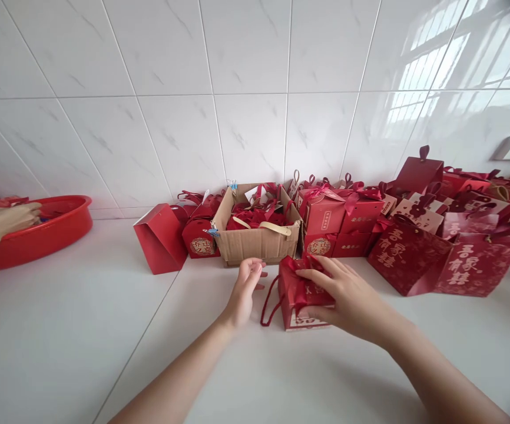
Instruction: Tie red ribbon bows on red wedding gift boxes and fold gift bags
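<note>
A small red gift box (297,294) with a ribbon on top and a looped red cord at its left side rests on the white counter. My right hand (343,294) lies over its top and right side, fingers spread on the ribbon and thumb near the front edge. Just left of the box, my left hand (244,291) is raised with its fingers apart and nothing in it. Behind both hands stands an open cardboard box (257,244) filled with red ribbons and tags.
Red boxes (323,215) are stacked right of the cardboard box, with many red gift bags (476,265) farther right. A red folded box (161,238) stands left. Another person's hand (10,218) reaches into a red basin (67,227) at far left.
</note>
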A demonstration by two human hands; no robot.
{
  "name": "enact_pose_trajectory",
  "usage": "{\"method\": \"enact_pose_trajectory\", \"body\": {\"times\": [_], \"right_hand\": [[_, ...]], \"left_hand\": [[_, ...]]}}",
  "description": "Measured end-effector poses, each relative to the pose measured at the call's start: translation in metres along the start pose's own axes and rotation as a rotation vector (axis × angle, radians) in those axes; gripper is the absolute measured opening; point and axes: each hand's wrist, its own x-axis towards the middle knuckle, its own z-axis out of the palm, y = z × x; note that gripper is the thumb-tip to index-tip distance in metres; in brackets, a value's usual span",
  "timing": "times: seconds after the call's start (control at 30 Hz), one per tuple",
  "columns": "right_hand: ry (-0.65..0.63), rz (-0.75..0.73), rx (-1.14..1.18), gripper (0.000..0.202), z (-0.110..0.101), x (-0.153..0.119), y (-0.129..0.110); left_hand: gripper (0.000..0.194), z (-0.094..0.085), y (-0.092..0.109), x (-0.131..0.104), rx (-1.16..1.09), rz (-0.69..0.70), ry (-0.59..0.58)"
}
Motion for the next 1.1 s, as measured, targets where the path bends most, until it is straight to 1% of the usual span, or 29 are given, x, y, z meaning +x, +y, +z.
{"method": "enact_pose_trajectory", "body": {"times": [0.1,0.2,0.3,0.37,0.4,0.47,0.53,0.63,0.67,0.7,0.73,0.77,0.83,0.87,0.9,0.93,0.97,1.0,1.03,1.1], "right_hand": [[-0.043,0.132,-0.111,0.055,-0.009,-0.007,0.026],[-0.059,0.28,-0.214,0.055,-0.009,-0.016,0.057],[-0.004,0.452,-0.29,0.051,-0.002,-0.023,0.085],[0.037,0.559,-0.299,0.055,0.001,-0.024,0.095],[0.058,0.6,-0.291,0.058,0.002,-0.022,0.097],[0.11,0.638,-0.263,0.064,0.002,-0.016,0.09],[0.213,0.596,-0.224,0.065,0.003,-0.007,0.074],[0.46,0.459,-0.133,0.063,0.012,0.004,0.04],[0.51,0.399,-0.092,0.061,0.018,0.007,0.03],[0.525,0.324,-0.047,0.059,0.026,0.009,0.021],[0.509,0.25,0.003,0.059,0.034,0.01,0.015],[0.473,0.178,0.054,0.06,0.044,0.01,0.01],[0.363,0.059,0.145,0.063,0.061,0.01,0.006],[0.307,0.019,0.18,0.064,0.069,0.009,0.006],[0.254,-0.008,0.214,0.065,0.075,0.009,0.006],[0.21,-0.02,0.247,0.065,0.079,0.009,0.007],[0.181,-0.023,0.279,0.064,0.082,0.008,0.008],[0.164,-0.017,0.31,0.063,0.084,0.008,0.009],[0.156,-0.007,0.338,0.062,0.085,0.008,0.011],[0.149,0.023,0.379,0.059,0.086,0.008,0.014]], "left_hand": [[0.044,0.002,-0.009,0.003,0.056,-0.056,-0.037],[0.045,0.004,-0.013,0.005,0.079,-0.06,-0.057],[0.047,0.004,-0.013,0.006,0.099,-0.061,-0.055],[0.047,0.004,-0.013,0.006,0.104,-0.068,-0.05],[0.046,0.004,-0.012,0.006,0.103,-0.072,-0.052],[0.045,0.005,-0.011,0.005,0.099,-0.075,-0.054],[0.041,0.007,-0.011,0.003,0.117,-0.057,-0.047],[0.033,0.005,-0.011,0.002,0.231,0.069,0.027],[0.03,0.002,-0.01,0.003,0.279,0.136,0.079],[0.029,-0.002,-0.008,0.005,0.323,0.205,0.139],[0.031,-0.009,-0.005,0.008,0.357,0.268,0.199],[0.035,-0.018,-0.002,0.012,0.393,0.335,0.276],[0.045,-0.043,0.007,0.023,0.46,0.429,0.447],[0.05,-0.057,0.011,0.03,0.528,0.485,0.63],[0.056,-0.073,0.014,0.037,0.574,0.486,0.828],[0.062,-0.088,0.016,0.043,0.579,0.417,1.009],[0.069,-0.104,0.017,0.048,0.543,0.303,1.142],[0.074,-0.119,0.016,0.052,0.512,0.239,1.205],[0.078,-0.134,0.013,0.054,0.488,0.194,1.238],[0.087,-0.159,0.004,0.055,0.443,0.111,1.259]]}}
